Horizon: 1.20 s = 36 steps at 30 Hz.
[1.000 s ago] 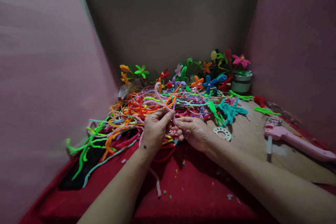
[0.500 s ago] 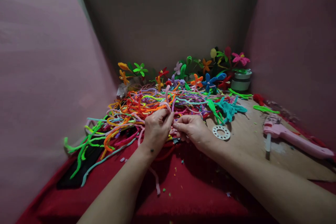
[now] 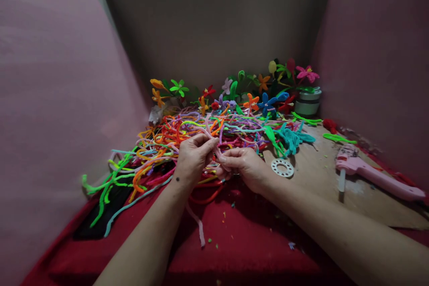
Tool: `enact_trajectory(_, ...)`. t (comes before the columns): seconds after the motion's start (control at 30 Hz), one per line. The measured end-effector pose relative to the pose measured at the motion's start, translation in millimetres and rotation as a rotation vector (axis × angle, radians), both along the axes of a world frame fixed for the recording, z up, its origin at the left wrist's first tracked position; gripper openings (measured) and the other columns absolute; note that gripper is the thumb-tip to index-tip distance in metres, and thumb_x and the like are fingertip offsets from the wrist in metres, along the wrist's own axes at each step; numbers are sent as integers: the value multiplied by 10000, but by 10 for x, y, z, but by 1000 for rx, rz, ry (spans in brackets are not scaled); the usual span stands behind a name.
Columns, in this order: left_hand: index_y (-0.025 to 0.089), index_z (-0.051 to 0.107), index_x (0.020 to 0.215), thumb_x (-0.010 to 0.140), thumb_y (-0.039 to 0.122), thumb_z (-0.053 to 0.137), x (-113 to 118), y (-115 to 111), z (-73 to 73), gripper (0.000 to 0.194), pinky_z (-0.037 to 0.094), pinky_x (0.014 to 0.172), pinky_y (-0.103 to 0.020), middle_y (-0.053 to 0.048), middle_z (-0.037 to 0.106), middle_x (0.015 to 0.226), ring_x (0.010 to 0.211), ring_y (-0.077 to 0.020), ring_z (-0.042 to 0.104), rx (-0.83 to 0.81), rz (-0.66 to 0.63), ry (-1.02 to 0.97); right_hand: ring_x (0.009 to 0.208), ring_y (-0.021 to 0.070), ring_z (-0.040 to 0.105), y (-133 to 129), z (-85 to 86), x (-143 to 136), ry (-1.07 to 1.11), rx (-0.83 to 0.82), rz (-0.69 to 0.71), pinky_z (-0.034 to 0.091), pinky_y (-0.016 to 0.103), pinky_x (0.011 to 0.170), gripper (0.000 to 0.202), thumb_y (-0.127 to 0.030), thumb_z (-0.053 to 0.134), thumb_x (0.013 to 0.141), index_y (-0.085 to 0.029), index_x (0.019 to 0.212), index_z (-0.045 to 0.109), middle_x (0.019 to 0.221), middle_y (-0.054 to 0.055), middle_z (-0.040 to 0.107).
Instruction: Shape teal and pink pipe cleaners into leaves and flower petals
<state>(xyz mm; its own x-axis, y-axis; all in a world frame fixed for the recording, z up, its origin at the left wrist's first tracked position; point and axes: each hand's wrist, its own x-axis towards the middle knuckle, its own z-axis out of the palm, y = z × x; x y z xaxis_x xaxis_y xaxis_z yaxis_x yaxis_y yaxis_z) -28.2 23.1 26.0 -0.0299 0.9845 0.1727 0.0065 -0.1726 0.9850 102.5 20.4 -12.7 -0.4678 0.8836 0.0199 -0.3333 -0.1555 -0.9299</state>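
Observation:
Both hands work close together over a heap of colourful pipe cleaners [image 3: 191, 132]. A pale pink pipe cleaner [image 3: 217, 150] is pinched between my left hand [image 3: 192, 156] and my right hand [image 3: 243, 165]. My left thumb and fingers press on its upper part; my right thumb and index finger close on its lower end. Pink lengths rise above my left fingertips, against the heap. How the strands join is hidden by the fingers. A white ring with holes [image 3: 282, 168] lies just right of my right hand.
A pink glue gun [image 3: 378, 176] rests on a cardboard sheet [image 3: 311, 187] at the right. Pipe-cleaner flowers [image 3: 264, 103] line the back, beside a pale green pot [image 3: 307, 102]. A black flat object [image 3: 100, 214] lies at the left on red cloth [image 3: 248, 250]. Pink walls flank both sides.
My left hand has shifted slightly left and opened a small gap from my right hand, so the pink strand between them shows. The pink lengths above now lean further left.

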Motion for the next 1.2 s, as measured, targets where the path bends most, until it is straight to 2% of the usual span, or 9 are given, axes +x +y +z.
enact_trajectory(0.17,128,546,590,688,266,667,9,-11,8,208,231,347,-144,63,458,433,361,-21,346,8,-58,42,574,143,621,21,-12,-1,74,3,-4,427,218,543,191,-271,673,660,-129,608,556,475,-15,549)
enact_trajectory(0.43,128,551,592,693,278,664,5,-1,-32,214,234,338,-141,68,452,417,327,-13,343,-31,-47,43,503,155,620,19,-10,-23,48,-41,32,442,240,485,200,-302,672,664,-125,671,579,576,44,640)
enact_trajectory(0.6,149,539,691,687,341,678,-9,5,-21,237,218,319,-134,89,426,410,298,-10,310,-87,-48,-32,487,112,571,23,23,-36,126,-64,-179,441,226,488,234,-308,730,593,-128,633,585,538,5,603)
enact_trajectory(0.67,151,536,715,672,341,697,-25,4,-24,253,220,312,-129,83,441,413,300,-18,335,-184,-122,-33,452,75,511,38,48,-30,201,-84,-275,408,199,452,246,-292,759,556,-127,656,606,522,-21,581)
enact_trajectory(0.73,135,556,744,672,322,701,-34,4,-44,248,249,310,-126,44,511,452,329,-36,407,-316,-275,-40,426,63,472,55,70,-19,262,-117,-324,367,187,403,269,-285,776,533,-131,685,614,504,-39,561)
enact_trajectory(0.8,115,579,788,700,301,676,-24,2,-78,228,281,304,-133,5,564,489,339,-52,447,-410,-438,-80,414,64,463,68,82,-9,304,-142,-338,345,183,375,280,-287,780,529,-134,690,609,492,-45,549)
enact_trajectory(0.87,99,585,784,726,284,648,-1,3,-116,204,298,292,-143,0,560,467,306,-53,432,-433,-521,-131,392,61,451,74,82,-2,316,-146,-319,334,179,355,276,-284,779,535,-134,683,599,486,-47,542)
enact_trajectory(1.0,100,551,679,730,275,640,20,31,-189,203,301,262,-148,19,529,452,272,-48,411,-454,-513,-197,377,81,468,66,71,2,297,-152,-249,385,209,359,258,-275,762,561,-136,694,591,494,-34,554)
enact_trajectory(1.2,110,539,719,741,219,621,-31,74,-231,139,348,252,-153,24,549,523,293,-42,407,-442,-528,-227,413,104,508,93,56,13,322,-184,-208,442,246,418,230,-253,745,563,-125,686,599,507,-9,578)
